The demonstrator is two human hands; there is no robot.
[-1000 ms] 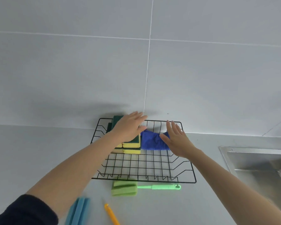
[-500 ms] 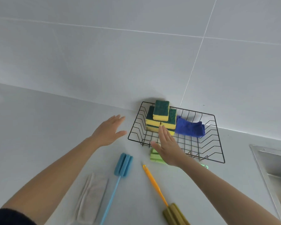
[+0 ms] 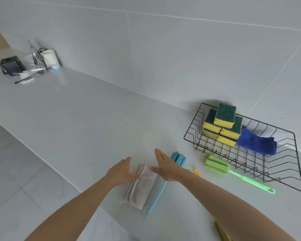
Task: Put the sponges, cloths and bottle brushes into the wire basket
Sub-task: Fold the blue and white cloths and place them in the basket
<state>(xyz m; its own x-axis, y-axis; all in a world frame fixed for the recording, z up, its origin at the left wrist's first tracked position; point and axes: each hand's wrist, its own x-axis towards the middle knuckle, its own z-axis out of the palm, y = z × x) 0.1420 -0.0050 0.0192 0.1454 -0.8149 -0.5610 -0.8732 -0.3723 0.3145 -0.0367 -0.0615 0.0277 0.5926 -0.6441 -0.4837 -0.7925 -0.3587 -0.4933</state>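
Note:
The black wire basket stands at the right against the wall. Inside it are several stacked yellow-green sponges and a folded blue cloth. A folded grey cloth lies near the counter's front edge. My left hand is open at the cloth's left side and my right hand is open at its right side; neither grips it. A blue bottle brush lies just right of the cloth, under my right hand. A green bottle brush lies in front of the basket. An orange brush handle shows past my right wrist.
The counter's front edge runs diagonally at the left, with floor below. A dish rack with cups and a dark box stands at the far left end. A yellow sponge end peeks out under my right forearm.
Both hands left the basket and moved down and left to either side of the grey cloth. The view swung left, so the basket now sits at the right.

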